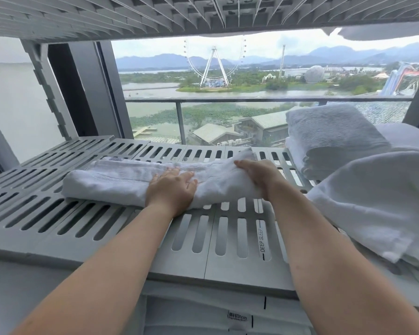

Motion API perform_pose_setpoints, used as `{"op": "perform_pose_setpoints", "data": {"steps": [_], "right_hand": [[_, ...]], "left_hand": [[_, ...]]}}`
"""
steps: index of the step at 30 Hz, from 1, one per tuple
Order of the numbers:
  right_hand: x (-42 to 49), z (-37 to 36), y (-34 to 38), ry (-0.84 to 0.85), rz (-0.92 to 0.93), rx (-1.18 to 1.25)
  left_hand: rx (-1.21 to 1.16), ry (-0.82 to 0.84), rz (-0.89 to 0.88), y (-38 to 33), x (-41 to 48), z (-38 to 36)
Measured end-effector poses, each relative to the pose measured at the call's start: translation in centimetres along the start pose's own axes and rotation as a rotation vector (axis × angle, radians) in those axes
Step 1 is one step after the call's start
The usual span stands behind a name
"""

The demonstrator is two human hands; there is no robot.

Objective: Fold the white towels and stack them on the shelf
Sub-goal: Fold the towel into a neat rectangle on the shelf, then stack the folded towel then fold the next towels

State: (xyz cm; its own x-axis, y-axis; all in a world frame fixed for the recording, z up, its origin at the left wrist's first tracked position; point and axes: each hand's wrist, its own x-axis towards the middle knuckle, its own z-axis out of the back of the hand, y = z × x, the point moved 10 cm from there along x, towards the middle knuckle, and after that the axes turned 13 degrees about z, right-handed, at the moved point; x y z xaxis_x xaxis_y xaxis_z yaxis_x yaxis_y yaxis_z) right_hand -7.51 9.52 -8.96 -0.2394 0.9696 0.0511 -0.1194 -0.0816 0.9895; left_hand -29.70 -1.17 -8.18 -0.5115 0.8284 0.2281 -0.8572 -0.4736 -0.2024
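Beyond the window (228,93) a big wheel (214,64) is standing over water and green islands under a grey sky, and right in front of the glass a grey slatted shelf (237,267) is carrying the work. A white towel (111,180), folded into a long narrow band, is lying across the middle of this shelf, running from left to right. The left hand (172,189) is pressing flat on the towel near its middle, with its fingers (177,175) straight and slightly spread. The right hand (259,175) is gripping the towel's right end, its fingers curling over the cloth and bunching it up. At the right back of the same shelf a stack of folded towels (331,136) is sitting well apart from the hands, and just in front of it a loose towel (373,201) is hanging down over the shelf's front edge. Below the shelf more white folded towels (203,317) are lying, one showing a small printed label. Overhead, an upper shelf (131,15) of the same slatted make is holding another white cloth (385,32), only its edge showing at the top right.
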Motion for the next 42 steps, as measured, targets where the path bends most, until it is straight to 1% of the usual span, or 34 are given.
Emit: {"op": "perform_pose_setpoints", "data": {"steps": [2,4,7,8,9,11,13,16,18,20,21,24,26,28,29,31,33,35,38,42], "right_hand": [[-0.2,-1.3,0.1,0.044,-0.052,0.172],[-0.3,-2.2,0.7,0.054,-0.043,0.269],[-0.3,-2.4,1.9,0.027,0.008,0.357],[-0.2,-2.5,2.5,0.021,0.032,0.384],[-0.2,-2.6,3.2,0.014,0.060,0.407],[-0.1,-3.5,4.9,-0.014,0.118,0.461],[0.0,-5.6,6.6,-0.043,0.156,0.482],[0.1,-9.5,9.0,-0.073,0.218,0.380],[0.3,-11.9,10.6,-0.077,0.276,0.258],[0.6,-14.8,12.6,-0.072,0.345,0.103],[0.7,-16.1,13.5,-0.073,0.379,0.015],[1.2,-20.3,15.7,-0.080,0.434,-0.268],[1.3,-23.2,16.3,-0.084,0.439,-0.473],[1.6,-26.1,16.3,-0.098,0.436,-0.627],[1.9,-27.7,16.0,-0.083,0.425,-0.684],[2.7,-30.8,14.8,-0.007,0.380,-0.765],[3.2,-32.9,13.8,0.035,0.359,-0.834],[3.2,-34.3,13.3,0.032,0.355,-0.905],[3.1,-35.2,12.8,0.018,0.347,-0.966],[2.2,-35.3,12.8,0.000,0.285,-0.937]], "left_hand": [[-0.013,-0.044,0.009,-0.1,-0.1,0.6],[-0.028,-0.046,-0.007,-0.4,-0.2,1.0],[-0.166,0.090,-0.148,-0.6,-0.5,1.4],[-0.168,0.121,-0.184,0.0,-0.2,2.0],[-0.110,0.116,-0.189,1.2,0.5,2.7],[0.102,0.090,-0.104,4.6,2.3,3.8],[0.228,0.142,-0.019,7.2,3.1,3.1],[0.222,0.265,-0.003,7.5,2.1,0.3],[0.159,0.302,-0.079,6.8,2.0,-0.1],[0.071,0.312,-0.135,8.5,3.0,2.1],[0.028,0.286,-0.104,10.5,3.9,3.7],[-0.041,0.176,0.064,18.2,7.1,7.1],[-0.210,0.231,0.162,22.0,8.4,6.9],[-0.582,0.386,0.309,24.1,8.8,5.3],[-0.772,0.435,0.386,24.6,8.9,4.6],[-0.966,0.494,0.452,25.0,9.3,3.7],[-1.118,0.514,0.420,24.7,9.4,3.1],[-1.264,0.528,0.359,24.0,9.0,3.3],[-1.462,0.579,0.335,23.8,8.9,2.9],[-1.554,0.640,0.300,23.5,8.7,3.0]]}}
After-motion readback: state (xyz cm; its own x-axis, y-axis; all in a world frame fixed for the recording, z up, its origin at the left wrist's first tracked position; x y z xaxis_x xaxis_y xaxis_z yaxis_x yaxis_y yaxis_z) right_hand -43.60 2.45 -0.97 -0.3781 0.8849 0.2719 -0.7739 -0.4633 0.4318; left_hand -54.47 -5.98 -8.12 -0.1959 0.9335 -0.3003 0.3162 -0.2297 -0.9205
